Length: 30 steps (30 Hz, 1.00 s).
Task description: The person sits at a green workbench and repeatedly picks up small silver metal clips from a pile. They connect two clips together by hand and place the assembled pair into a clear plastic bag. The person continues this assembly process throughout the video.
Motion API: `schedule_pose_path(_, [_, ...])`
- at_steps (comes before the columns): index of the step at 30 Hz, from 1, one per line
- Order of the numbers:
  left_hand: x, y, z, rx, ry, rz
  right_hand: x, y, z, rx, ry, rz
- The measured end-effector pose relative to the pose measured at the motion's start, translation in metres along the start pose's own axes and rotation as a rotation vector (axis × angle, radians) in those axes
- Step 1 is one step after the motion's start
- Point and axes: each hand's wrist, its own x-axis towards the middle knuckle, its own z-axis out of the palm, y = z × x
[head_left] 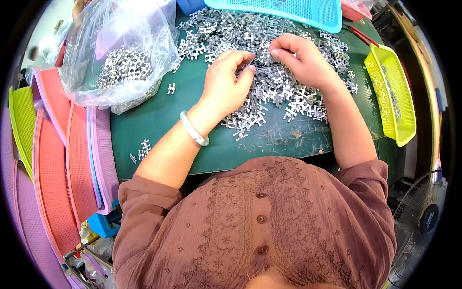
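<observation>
A big heap of small H-shaped silvery metal pieces spreads over the green tabletop. Over the left part of this heap, my left hand is curled, its thumb and forefinger tips drawn close together. Facing it, my right hand has thumb and forefinger pinched at the heap's middle. Whatever either hand grips is too small to tell from the metal pieces behind. A pale bangle circles my left wrist.
At the left, a clear plastic bag holds more such pieces, beside stacked coloured baskets. A blue basket lies at the far edge; a yellow-green basket is at the right. A fan stands lower right.
</observation>
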Motion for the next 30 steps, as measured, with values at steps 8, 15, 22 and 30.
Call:
schedule_pose_path(8, [-0.005, 0.012, -0.002, -0.748, -0.139, -0.238, -0.006, -0.010, 0.003, 0.470, -0.116, 0.261])
schedule_pose_path(15, [-0.005, 0.014, -0.006, -0.857, -0.222, -0.328, -0.011, -0.016, 0.005, 0.403, -0.092, 0.193])
schedule_pose_path(22, [-0.004, 0.017, -0.007, -0.915, -0.208, -0.441, -0.014, -0.018, 0.009, 0.386, -0.047, 0.170])
schedule_pose_path(30, [-0.004, 0.019, -0.010, -0.986, -0.209, -0.498, -0.015, -0.019, 0.012, 0.328, 0.022, 0.062])
